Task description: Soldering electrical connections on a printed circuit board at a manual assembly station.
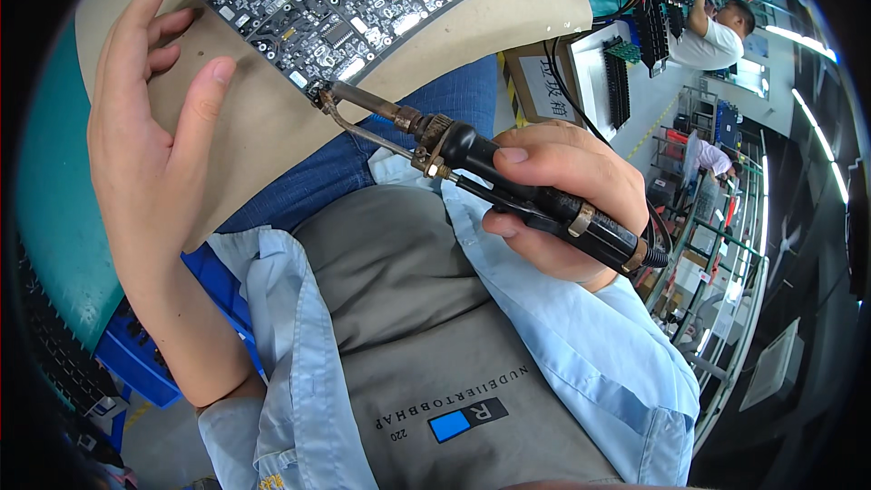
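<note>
My right hand (572, 191) is wrapped round the black handle of a soldering iron (472, 150), with a thin metal feed tube fixed alongside its barrel. The iron points up and left, and its tip meets the near corner of a dark printed circuit board panel (331, 4) in the picture; whether it touches cannot be made out. The panel is crowded with chips and small parts and lies on a tan sheet. To the left of the panel my left hand (150, 118) is raised with its fingers apart, holding nothing.
The tan work surface (263, 154) curves round in front of my lap, beside a green mat (63, 218). Blue bins (136, 363) stand below left. A cardboard box (540, 82), a cable and racks of boards (649, 36) are at right, where a person (712, 36) works farther off.
</note>
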Demonstrator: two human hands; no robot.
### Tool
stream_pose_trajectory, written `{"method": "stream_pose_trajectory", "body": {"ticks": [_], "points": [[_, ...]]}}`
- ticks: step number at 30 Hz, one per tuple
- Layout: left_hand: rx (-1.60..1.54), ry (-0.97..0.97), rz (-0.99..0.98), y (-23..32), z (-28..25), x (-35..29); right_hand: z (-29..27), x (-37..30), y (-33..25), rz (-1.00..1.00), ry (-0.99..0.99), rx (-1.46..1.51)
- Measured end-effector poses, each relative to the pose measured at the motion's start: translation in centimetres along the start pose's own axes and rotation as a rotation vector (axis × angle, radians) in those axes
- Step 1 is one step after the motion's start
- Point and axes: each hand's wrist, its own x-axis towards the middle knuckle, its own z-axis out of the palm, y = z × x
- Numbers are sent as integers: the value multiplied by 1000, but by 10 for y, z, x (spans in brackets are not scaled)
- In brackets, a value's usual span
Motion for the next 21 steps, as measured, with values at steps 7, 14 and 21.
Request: {"method": "stream_pose_trajectory", "body": {"ticks": [7, 14, 21], "points": [[0, 1, 2, 0, 0, 1, 2, -1, 0, 1, 11, 30], [8, -7, 14, -1, -1, 1, 4, 0, -1, -8, 24, 29], [-13, 1, -1, 0, 0, 1, 2, -1, 1, 21, 17, 34]]}}
